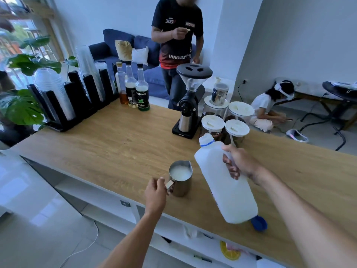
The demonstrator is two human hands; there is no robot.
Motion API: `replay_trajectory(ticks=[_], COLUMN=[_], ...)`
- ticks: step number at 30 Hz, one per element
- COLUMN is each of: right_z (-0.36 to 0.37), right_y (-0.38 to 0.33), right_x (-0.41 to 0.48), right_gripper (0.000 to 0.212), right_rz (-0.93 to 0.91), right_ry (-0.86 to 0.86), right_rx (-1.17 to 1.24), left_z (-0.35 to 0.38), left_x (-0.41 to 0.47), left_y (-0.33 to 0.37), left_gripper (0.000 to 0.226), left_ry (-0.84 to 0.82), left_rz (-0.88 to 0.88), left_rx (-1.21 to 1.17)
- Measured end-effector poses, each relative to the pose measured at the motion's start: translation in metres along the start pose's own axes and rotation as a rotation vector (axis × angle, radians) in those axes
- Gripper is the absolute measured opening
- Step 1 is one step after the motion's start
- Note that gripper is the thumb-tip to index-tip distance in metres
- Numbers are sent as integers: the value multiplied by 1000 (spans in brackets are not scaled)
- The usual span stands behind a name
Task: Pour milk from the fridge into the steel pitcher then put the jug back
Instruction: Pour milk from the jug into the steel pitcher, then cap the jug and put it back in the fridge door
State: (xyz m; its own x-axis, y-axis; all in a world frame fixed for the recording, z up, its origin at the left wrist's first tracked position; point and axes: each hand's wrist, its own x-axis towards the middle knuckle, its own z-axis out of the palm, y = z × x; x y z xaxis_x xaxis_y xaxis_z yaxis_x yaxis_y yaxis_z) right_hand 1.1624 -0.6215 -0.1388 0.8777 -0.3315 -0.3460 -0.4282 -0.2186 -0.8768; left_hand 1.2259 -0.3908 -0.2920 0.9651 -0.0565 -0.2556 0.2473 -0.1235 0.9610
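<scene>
A steel pitcher (181, 178) stands on the wooden counter (116, 140) near its front edge, with white milk inside. My left hand (155, 190) grips its handle. To its right, my right hand (238, 163) holds a white plastic milk jug (222, 182) by its handle, lifted and tilted, its uncapped spout pointing up and away from the pitcher. No milk is flowing. A blue cap (259, 223) lies on the counter just behind the jug's base.
A black coffee grinder (190, 101), several white-lidded jars (236, 128) and a steel canister (219, 93) stand at the back right. Syrup bottles (142, 95) and a cup rack (67, 97) line the back left. One person stands behind the counter; another sits on the floor.
</scene>
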Motion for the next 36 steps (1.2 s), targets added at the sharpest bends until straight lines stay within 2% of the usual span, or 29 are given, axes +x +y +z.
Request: replay_trajectory(ticks=[2, 4, 7, 9, 11, 14, 16, 18, 20, 22, 24, 25, 27, 30, 33, 36], right_z=[-1, 3, 11, 13, 13, 11, 7, 2, -7, -27, -54, -66, -80, -68, -47, -36], right_y=[14, 35, 61, 69, 74, 79, 85, 92, 100, 119, 155, 174, 207, 236, 241, 238], right_x=[-5, -11, -18, -21, -26, -32, -38, -45, -50, -53, -57, -61, -70, -81, -87, -82], right_gripper=[51, 51, 49, 49, 48, 47, 53, 59, 51, 44, 44, 43, 45, 55, 71, 65], right_rz=[-58, -100, -97, -96, -123, -175, -195, -209, -231, -205, -127, -81, 52, 226, 239, 215], right_ry=[113, 252, 433, 499, 517, 508, 484, 425, 395, 499, 656, 678, 590, 351, 272, 292], right_rx=[115, 219, 360, 408, 388, 320, 253, 189, 154, 106, -45, -141, -228, -272, -394, -601], left_z=[-1, 0, 9, 21, 34, 55, 72, 89, 100, 108, 110, 110, 112, 113, 113, 112], left_x=[-4, -8, -12, -20, -29, -45, -55, -62, -66, -70, -75, -77, -79, -79, -80, -80], left_y=[6, 14, 31, 43, 53, 60, 57, 52, 47, 41, 35, 33, 31, 32, 32, 32], left_gripper=[23, 16, 10, 19, 41, 90, 108, 118, 117, 108, 102, 102, 103, 104, 102, 99], left_ry=[82, 93, 43, -4, -109, -393, -543, -621, -594, -534, -497, -486, -477, -476, -482, -489], left_rz=[92, 213, 382, 517, 611, 618, 628, 593, 556, 604, 662, 675, 681, 673, 661, 672], left_rx=[68, 156, 297, 328, 332, 409, 441, 374, 334, 346, 348, 341, 327, 311, 319, 331])
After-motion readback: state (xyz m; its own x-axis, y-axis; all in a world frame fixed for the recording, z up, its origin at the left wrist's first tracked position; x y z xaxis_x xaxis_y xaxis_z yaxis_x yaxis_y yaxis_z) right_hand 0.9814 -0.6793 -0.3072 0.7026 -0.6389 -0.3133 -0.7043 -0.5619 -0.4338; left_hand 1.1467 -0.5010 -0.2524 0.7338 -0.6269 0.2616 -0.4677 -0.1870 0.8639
